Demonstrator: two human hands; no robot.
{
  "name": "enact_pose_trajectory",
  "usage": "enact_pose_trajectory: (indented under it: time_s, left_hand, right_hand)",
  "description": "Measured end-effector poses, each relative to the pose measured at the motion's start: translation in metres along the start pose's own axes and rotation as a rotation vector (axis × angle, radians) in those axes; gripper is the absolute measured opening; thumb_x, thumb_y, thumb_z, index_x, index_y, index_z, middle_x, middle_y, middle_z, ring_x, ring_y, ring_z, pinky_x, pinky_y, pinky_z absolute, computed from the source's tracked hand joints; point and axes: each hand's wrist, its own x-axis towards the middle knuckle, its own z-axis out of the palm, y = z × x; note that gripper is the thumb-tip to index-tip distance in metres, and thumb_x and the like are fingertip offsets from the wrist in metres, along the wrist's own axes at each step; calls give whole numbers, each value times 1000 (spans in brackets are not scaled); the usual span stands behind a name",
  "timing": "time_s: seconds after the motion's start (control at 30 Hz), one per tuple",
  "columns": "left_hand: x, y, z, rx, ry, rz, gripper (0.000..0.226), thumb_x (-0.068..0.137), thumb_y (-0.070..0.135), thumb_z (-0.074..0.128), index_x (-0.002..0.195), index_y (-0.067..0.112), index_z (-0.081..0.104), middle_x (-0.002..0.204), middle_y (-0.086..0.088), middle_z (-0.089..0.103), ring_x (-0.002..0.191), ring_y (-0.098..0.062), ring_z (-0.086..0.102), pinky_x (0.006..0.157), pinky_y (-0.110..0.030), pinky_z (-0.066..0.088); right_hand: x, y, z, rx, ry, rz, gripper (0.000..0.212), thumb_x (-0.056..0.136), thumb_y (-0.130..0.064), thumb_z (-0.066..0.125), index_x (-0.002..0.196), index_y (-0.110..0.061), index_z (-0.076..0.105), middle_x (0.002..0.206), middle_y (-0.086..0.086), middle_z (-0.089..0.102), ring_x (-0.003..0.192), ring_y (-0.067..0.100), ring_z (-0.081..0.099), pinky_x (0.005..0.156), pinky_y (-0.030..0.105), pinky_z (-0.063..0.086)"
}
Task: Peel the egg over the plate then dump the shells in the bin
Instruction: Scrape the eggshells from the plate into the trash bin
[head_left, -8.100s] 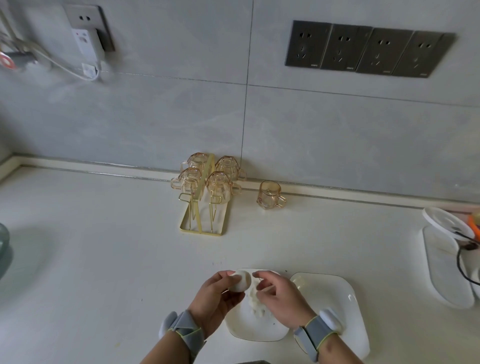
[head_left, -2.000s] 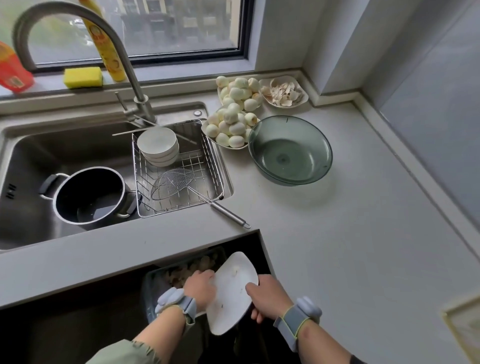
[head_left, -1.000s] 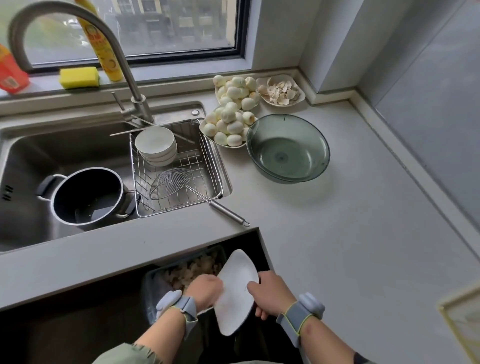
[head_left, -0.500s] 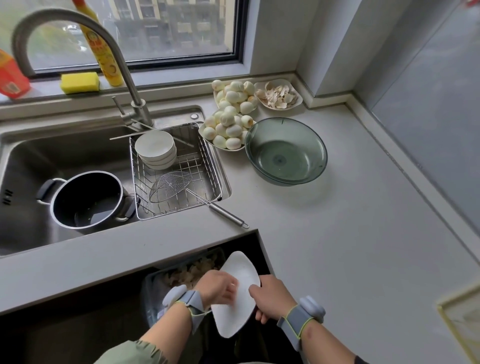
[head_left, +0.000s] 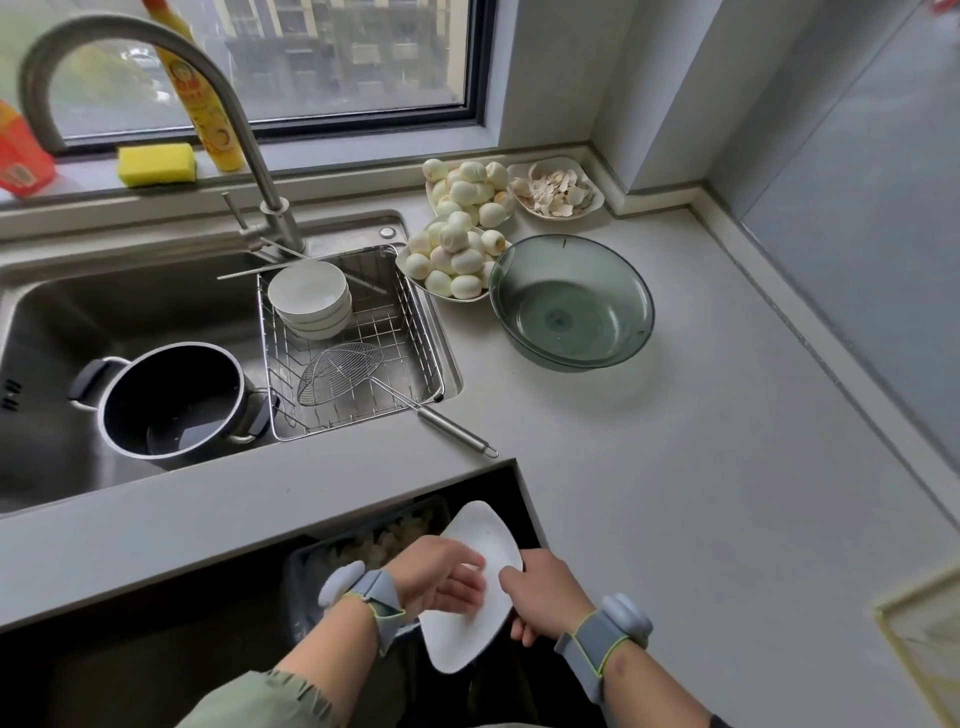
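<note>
Head view. The plate (head_left: 475, 592), white and steeply tilted, is held below the front edge of the bench (head_left: 701, 493), over the bin (head_left: 311, 566) standing in the dark opening under it. The right hand (head_left: 545, 592) is clamped on the plate's right rim, thumb on the upper face, fingers beneath. The left hand (head_left: 436, 574) lies flat on the plate's upper face, fingers spread, gripping nothing. Pale shell fragments (head_left: 384, 540) lie in the bin behind the left wrist; whether any remain on the plate cannot be told. Both wrists carry grey bands.

On the bench, towards the back corner, are two dishes of peeled eggs (head_left: 457, 249), a small dish of eggshells (head_left: 556, 189) beside them, and a green glass bowl (head_left: 571, 301) just in front. The sink (head_left: 47, 322) at left holds a black pot (head_left: 171, 400) and a wire rack (head_left: 353, 343) with stacked bowls and a mesh skimmer.
</note>
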Motion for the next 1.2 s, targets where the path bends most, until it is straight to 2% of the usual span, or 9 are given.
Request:
enact_pose_trajectory:
  time_s: [0.17, 0.27, 0.4, 0.47, 0.6, 0.67, 0.8, 1.0, 1.2]
  left_hand:
    - [9, -5, -34, 576, 355, 71, 15, 89, 16, 50, 87, 5, 60, 82, -12, 59, 74, -27, 55, 70, -33, 44]
    - [9, -5, -51, 493, 552, 139, 19, 92, 18, 50, 98, 9, 66, 91, -10, 66, 83, -28, 61, 73, -30, 45]
    - [9, -3, -37, 62, 250, 99, 19, 89, 8, 57, 93, -7, 69, 74, -22, 67, 58, -30, 63, 59, -35, 56]
    - [9, -3, -28, 91, 223, 85, 16, 89, 6, 54, 89, -4, 67, 74, -20, 62, 58, -28, 61, 55, -32, 55]
    - [14, -2, -38, 597, 554, 125, 25, 91, 19, 48, 103, 8, 66, 97, -12, 67, 92, -30, 63, 77, -32, 48]
    - [15, -2, -45, 622, 528, 108, 28, 90, 20, 47, 104, 7, 67, 101, -16, 71, 94, -34, 66, 75, -33, 50]
    - [18, -5, -45, 514, 457, 118, 24, 88, 18, 47, 84, 9, 69, 67, -8, 68, 55, -25, 62, 56, -29, 51]
    - [12, -6, -40, 247, 366, 93, 26, 85, 21, 52, 78, 1, 66, 55, -8, 56, 44, -21, 49, 48, -25, 40]
    - [-1, 7, -3, -113, 87, 76, 29, 83, 10, 51, 56, 18, 42, 55, -2, 37, 45, -17, 35, 48, -25, 30]
  right_hand:
    - [2, 10, -8, -14, 28, 37, 43, 74, -26, 41, 96, 4, 61, 64, 22, 72, 43, 30, 61, 41, 24, 45]
    - [3, 9, -12, 7, 38, 36, 45, 75, -26, 40, 100, 6, 60, 73, 27, 73, 45, 30, 62, 44, 27, 46]
    - [1, 3, -10, 16, 10, 21, 43, 74, -25, 40, 99, 3, 62, 78, 27, 74, 47, 30, 62, 43, 25, 46]
    - [-2, 0, -9, 18, -10, 12, 43, 74, -25, 41, 98, 5, 61, 73, 25, 73, 48, 31, 62, 42, 24, 45]
    - [-8, 0, -8, -5, -18, 1, 41, 75, -24, 40, 96, 4, 61, 62, 16, 66, 47, 32, 61, 41, 25, 44]
    - [-10, 1, -10, 12, -14, 4, 41, 75, -23, 39, 98, 5, 60, 60, 15, 65, 45, 31, 59, 42, 25, 44]
    - [-14, 4, -13, 67, 18, -31, 23, 76, -23, 41, 82, -7, 56, 55, 7, 59, 36, 21, 57, 40, 23, 41]
    - [-19, 17, -20, 259, 156, -31, 16, 74, -20, 46, 73, -9, 58, 52, 4, 57, 34, 22, 53, 34, 23, 35]
    - [-32, 49, -33, 513, 307, -28, 25, 76, -18, 48, 86, 1, 61, 67, 11, 58, 36, 25, 51, 33, 21, 31]
